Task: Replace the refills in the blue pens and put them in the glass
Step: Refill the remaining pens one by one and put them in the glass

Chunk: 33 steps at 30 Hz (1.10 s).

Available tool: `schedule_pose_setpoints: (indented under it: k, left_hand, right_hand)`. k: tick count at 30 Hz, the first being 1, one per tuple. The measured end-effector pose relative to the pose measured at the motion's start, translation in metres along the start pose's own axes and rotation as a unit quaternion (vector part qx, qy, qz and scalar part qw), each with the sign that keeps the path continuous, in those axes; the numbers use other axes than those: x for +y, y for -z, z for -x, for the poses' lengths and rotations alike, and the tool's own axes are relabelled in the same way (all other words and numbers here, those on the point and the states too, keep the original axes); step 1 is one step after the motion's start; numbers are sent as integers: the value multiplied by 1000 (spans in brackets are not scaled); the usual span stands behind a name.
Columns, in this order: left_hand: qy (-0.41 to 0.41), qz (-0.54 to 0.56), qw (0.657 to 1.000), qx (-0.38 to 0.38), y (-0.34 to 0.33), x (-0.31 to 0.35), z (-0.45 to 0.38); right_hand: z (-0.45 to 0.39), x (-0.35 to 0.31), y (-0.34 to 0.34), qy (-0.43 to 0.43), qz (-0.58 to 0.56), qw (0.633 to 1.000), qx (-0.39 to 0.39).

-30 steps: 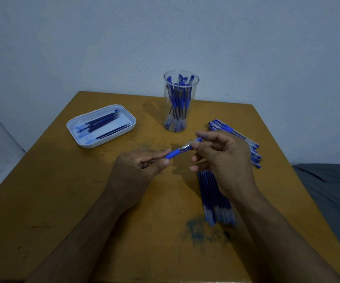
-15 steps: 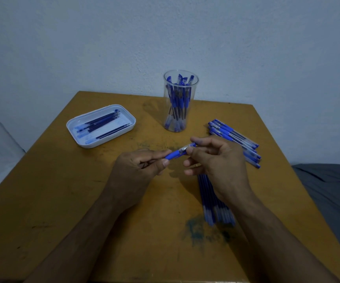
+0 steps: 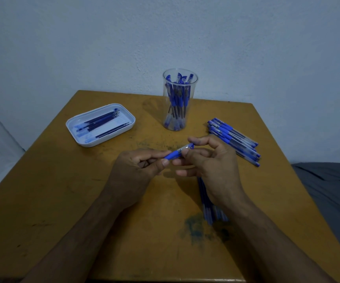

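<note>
Both hands over counter [image 3: 42, 190] centre, sharing one pen [image 3: 178, 153]. Left hand [image 3: 136, 170] pinches blue grip end; right hand [image 3: 212, 166] fingers [image 3: 200, 140] curl round clear barrel end. Glass [image 3: 178, 99] behind, upright, holding pens. White tray [image 3: 71, 127] far left with refills [image 3: 101, 122]. Pen pile [image 3: 234, 139] far right. Refill bundle [image 3: 208, 209] under right wrist.
</note>
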<state>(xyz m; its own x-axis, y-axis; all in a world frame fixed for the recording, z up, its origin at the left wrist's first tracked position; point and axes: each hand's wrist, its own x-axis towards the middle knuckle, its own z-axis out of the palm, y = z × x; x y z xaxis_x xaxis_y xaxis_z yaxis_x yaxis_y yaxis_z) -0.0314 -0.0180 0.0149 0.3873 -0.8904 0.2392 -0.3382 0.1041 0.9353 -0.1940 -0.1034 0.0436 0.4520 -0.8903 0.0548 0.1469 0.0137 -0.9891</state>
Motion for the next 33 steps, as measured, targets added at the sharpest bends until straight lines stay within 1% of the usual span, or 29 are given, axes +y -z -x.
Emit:
schedule_pose_setpoints:
  k: [2,5,9,12,13,15,17,19,22,26,30,33]
  left_hand:
    - [-11,-3,1000,1,-2,1,-1]
    - [-30,-27,999,-5,-2,-1,0]
    - [-48,-85,995,-22,7,-2,0]
    - [-91,-201,975,-9,14,-2,-3]
    - [-92,-230,969,-1,14,-1,-6]
    - [-70,-291,954,-3,10,0,-18]
    - [-48,-355,933,-21,5,-1,-29]
    - [-45,-392,918,-42,2,-6,-36]
    - [-21,-425,903,-64,1,-16,-37]
    - [-13,-446,893,-65,-2,-22,-36]
    - [-11,-441,896,-59,-3,-20,-36]
    - [-9,-450,891,-58,-2,-21,-34]
  right_hand:
    - [1,1,-5,0,-4,1000,-1]
    - [0,1,-8,15,15,1000,21]
    - [-4,-8,-3,73,84,992,62]
    - [-10,-24,1,119,139,978,101]
    - [-13,-32,1,131,149,974,114]
    - [-22,-52,1,156,165,965,135]
    - [-34,-74,-1,179,186,955,145]
    - [-46,-99,-5,203,193,948,151]
    - [-63,-131,-14,239,191,939,158]
    - [-88,-156,-25,275,226,919,169]
    - [-113,-155,-35,300,266,902,161]
    - [-128,-142,-39,314,346,873,141]
